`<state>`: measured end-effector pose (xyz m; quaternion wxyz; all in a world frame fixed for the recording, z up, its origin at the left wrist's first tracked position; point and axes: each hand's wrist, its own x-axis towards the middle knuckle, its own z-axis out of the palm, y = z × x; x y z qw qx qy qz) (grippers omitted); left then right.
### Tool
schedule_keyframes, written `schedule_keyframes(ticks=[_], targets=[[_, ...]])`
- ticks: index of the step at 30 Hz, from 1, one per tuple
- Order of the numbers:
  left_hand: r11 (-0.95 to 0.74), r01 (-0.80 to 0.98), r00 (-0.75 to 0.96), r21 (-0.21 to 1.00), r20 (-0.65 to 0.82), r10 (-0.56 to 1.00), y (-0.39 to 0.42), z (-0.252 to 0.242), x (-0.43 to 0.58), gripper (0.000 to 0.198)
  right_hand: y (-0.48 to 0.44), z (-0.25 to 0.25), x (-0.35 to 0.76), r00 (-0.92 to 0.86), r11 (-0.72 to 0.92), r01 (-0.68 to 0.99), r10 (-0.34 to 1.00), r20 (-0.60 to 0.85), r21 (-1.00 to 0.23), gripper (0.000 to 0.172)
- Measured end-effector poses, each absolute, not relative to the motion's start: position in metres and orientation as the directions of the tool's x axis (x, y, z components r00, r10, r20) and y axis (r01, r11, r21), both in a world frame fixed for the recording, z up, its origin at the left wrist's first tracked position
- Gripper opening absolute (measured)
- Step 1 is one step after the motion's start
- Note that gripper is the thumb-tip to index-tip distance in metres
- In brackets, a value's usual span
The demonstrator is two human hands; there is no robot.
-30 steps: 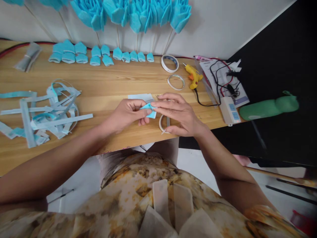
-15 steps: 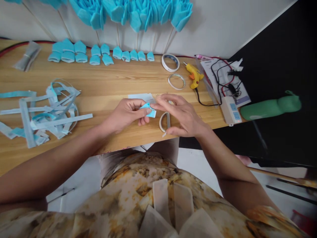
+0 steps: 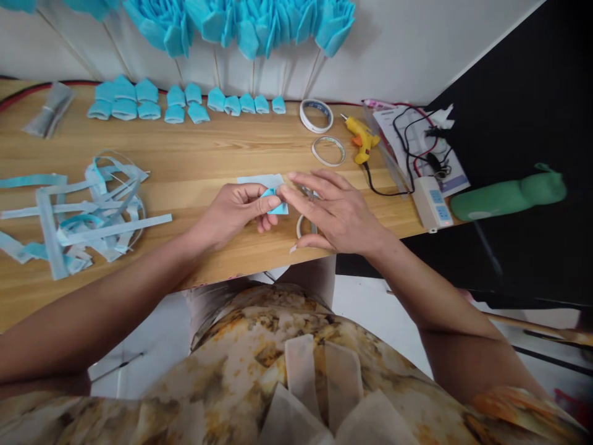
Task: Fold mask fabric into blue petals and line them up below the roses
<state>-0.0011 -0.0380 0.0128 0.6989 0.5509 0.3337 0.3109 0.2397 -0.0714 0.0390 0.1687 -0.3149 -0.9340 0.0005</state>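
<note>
My left hand [image 3: 234, 213] pinches a small folded piece of blue fabric [image 3: 281, 207] between thumb and fingers. My right hand [image 3: 345, 213] is spread open, palm down, its index fingertip touching the top of that piece. At the tip of the right thumb is a small whitish scrap [image 3: 293, 249], perhaps tape. A tape roll [image 3: 299, 230] lies under the right hand, which partly hides it. Just behind both hands, a pale blue fabric sheet [image 3: 252, 180] lies on the wooden table [image 3: 194, 161].
Cut blue strips [image 3: 104, 204] lie tangled at left. Folded blue pieces [image 3: 148, 99] line the back, beneath blue fabric flowers [image 3: 254, 28] on sticks. Two tape rings [image 3: 328, 151], a yellow glue gun [image 3: 362, 139], a power strip [image 3: 430, 201] and a green bottle [image 3: 504, 199] are at right.
My right hand has shifted slightly left and flattened, its thumb moving left with the scrap. The blue piece has turned a little in my left hand. The view has shifted slightly.
</note>
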Motion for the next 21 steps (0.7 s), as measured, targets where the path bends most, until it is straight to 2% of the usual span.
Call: schedule_keyframes(ticks=[4,9,15,18,21], targets=[[0.230,-0.085,0.560,0.969,-0.145,0.815,-0.038,0.013,-0.001,0.045,-0.069,0.038,0.237,-0.744,0.798,0.586,0.598,0.297,-0.140,0.081],[0.272,-0.146,0.531,0.951,-0.156,0.833,-0.037,0.010,0.000,0.034,-0.069,0.030,0.234,-0.681,0.766,0.599,0.641,0.354,-0.233,0.075],[0.295,-0.253,0.485,0.922,-0.143,0.863,-0.035,0.010,0.001,0.032,-0.079,0.028,0.234,-0.488,0.724,0.567,0.680,0.547,-0.393,0.044],[0.298,-0.295,0.474,0.908,-0.132,0.871,-0.034,0.010,0.001,0.033,-0.082,0.024,0.238,-0.519,0.777,0.505,0.621,0.587,-0.376,0.033],[0.316,-0.328,0.481,0.890,-0.131,0.867,-0.034,0.011,0.001,0.034,-0.081,0.016,0.243,-0.575,0.815,0.501,0.565,0.592,-0.291,0.032]])
